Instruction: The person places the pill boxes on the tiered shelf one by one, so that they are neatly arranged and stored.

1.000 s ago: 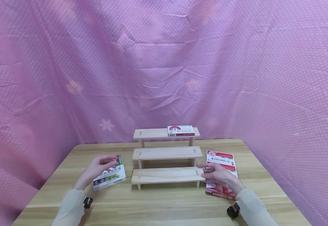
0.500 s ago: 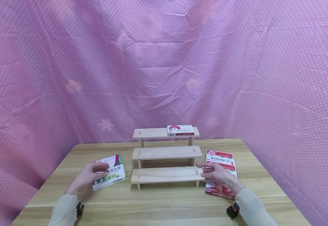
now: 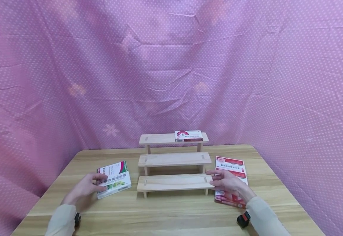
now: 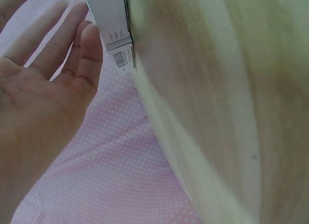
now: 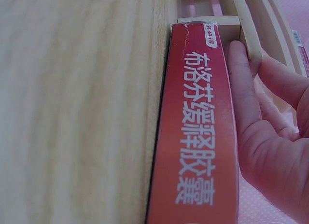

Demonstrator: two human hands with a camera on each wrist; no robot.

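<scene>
Beside the left end of a white and green medicine box (image 3: 118, 179), my left hand (image 3: 84, 188) hovers with loosely bent fingers and nothing between them. In the left wrist view its fingertips come right up to the end of a white box (image 4: 108, 16). A second medicine box (image 3: 112, 168), white with a green and magenta corner, lies just behind the first. My right hand (image 3: 231, 184) holds the right end of the lowest step of a three-tier wooden display stand (image 3: 171, 183), thumb and fingers about the board's end. One white and red medicine box (image 3: 189, 135) lies on the top tier.
Several red and white medicine boxes lie to the stand's right, among them a rear box (image 3: 228, 163) and a front red one (image 3: 230, 200) partly under my right hand. A pink dotted curtain (image 3: 171, 82) hangs behind and beside the wooden table (image 3: 159, 216).
My left hand has moved left and toward me, from over the white and green box to its left end, uncovering both left boxes. The right hand stays at the stand.
</scene>
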